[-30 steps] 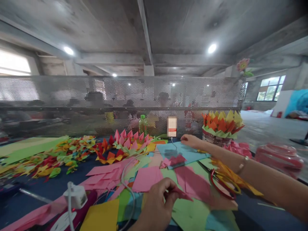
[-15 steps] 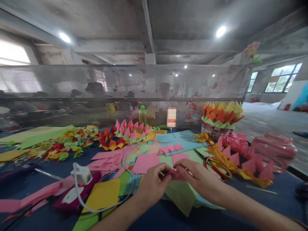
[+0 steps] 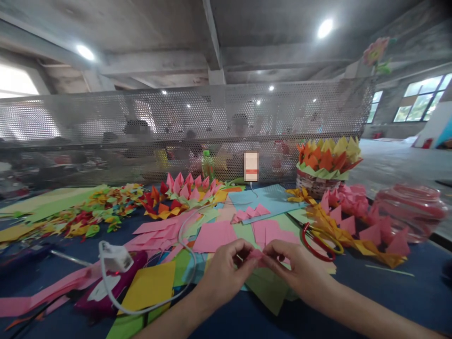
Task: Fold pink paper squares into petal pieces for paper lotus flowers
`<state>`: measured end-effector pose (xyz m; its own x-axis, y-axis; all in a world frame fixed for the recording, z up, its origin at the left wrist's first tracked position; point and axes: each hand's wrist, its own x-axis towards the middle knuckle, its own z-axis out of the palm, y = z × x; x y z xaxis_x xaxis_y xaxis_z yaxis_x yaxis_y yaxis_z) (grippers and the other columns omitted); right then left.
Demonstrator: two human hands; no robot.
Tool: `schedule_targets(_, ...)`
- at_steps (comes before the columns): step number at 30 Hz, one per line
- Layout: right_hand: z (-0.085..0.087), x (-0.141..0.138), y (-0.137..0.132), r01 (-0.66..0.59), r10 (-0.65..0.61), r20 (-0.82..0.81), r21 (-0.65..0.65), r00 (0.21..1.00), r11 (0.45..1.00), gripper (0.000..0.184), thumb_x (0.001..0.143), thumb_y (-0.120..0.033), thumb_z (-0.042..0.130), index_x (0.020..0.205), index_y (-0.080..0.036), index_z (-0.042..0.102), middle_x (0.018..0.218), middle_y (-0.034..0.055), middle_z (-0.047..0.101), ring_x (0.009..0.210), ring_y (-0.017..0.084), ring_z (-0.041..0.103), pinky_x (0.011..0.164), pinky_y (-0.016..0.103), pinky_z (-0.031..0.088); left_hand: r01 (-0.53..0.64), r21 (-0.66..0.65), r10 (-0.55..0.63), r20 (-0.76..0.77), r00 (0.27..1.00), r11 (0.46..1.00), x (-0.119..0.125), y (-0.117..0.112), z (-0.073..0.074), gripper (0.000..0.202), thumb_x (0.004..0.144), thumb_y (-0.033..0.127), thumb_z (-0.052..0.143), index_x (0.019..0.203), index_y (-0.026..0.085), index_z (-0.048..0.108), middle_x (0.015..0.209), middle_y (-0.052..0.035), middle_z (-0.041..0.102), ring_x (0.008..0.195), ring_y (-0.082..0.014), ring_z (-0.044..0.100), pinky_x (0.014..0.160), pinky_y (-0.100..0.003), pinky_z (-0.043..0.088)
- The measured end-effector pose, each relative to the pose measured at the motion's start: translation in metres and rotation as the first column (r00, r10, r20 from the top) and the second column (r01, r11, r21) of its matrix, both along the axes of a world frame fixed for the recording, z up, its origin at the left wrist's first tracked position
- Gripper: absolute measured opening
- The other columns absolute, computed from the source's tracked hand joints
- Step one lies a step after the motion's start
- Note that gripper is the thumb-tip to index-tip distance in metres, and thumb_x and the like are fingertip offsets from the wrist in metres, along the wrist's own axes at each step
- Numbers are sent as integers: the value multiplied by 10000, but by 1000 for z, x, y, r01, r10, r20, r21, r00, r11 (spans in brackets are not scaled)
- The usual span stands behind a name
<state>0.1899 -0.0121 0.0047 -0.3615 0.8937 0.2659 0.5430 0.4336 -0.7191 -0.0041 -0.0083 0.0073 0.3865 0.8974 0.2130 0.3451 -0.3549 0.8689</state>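
A small folded piece of pink paper (image 3: 257, 254) is pinched between my two hands, low in the middle of the view. My left hand (image 3: 226, 266) closes thumb and fingers on its left side. My right hand (image 3: 300, 268) pinches its right edge, and the fingers partly hide the paper. Beneath lie green paper sheets (image 3: 266, 289). Just beyond my hands are a flat pink sheet (image 3: 214, 236) and several folded pink triangles (image 3: 250, 214). Red- and yellow-handled scissors (image 3: 319, 242) rest right of my right hand.
A white charger (image 3: 115, 256) and cable sit at left by yellow paper (image 3: 148, 285). Folded paper scraps (image 3: 95, 212) are heaped behind. At right stand a paper-petal basket (image 3: 318, 183) and a clear jar (image 3: 409, 212). A perforated metal screen (image 3: 176, 122) backs the table; blurred people show through it.
My right hand's fingers have drawn inward into a tighter pinch on the pink paper, which now shows less. The view has tilted slightly.
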Motion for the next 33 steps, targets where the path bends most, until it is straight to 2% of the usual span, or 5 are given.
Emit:
schedule_targets(6,0,-2,-1,14,-14,-22,-2,1000,1000,205,898,-387,544,775,-237,614,710,15,646,655,182,558,582,273,415,-17,5,17,-35,999,1000,-2,1,-1,351,908,425,551,792,120,679,732,-45,663,693,-156,573,631,-230,418)
schedule_targets(16,-2,-6,-12,-8,10,45,-32,999,999,223,828,-321,635,656,-211,547,638,-12,606,603,146,521,534,234,359,26,-7,-26,-30,999,1000,-3,-9,6,254,801,284,673,609,131,612,604,1,582,638,-131,508,590,-224,341)
schedule_targets(22,2,-5,-11,-16,16,55,-5,998,1000,225,816,-229,618,629,-179,505,604,-35,528,592,117,470,539,216,320,-21,9,22,-111,994,1000,-3,-9,2,192,811,259,651,655,151,620,635,5,597,644,-137,520,604,-229,357)
schedule_targets(28,-1,-2,-3,-25,24,54,5,998,1000,207,885,-235,555,693,-166,589,639,-23,571,615,116,495,564,214,327,-85,68,95,-153,984,994,-1,0,-2,219,850,337,624,738,158,680,675,-11,618,632,-145,517,594,-244,357)
schedule_targets(33,2,-1,-7,2,-12,139,75,990,997,266,903,-291,555,670,-168,587,591,-25,556,562,108,471,531,217,295,-102,44,107,-143,984,994,-3,-3,0,259,828,304,608,625,161,535,579,23,495,566,-120,424,531,-235,306)
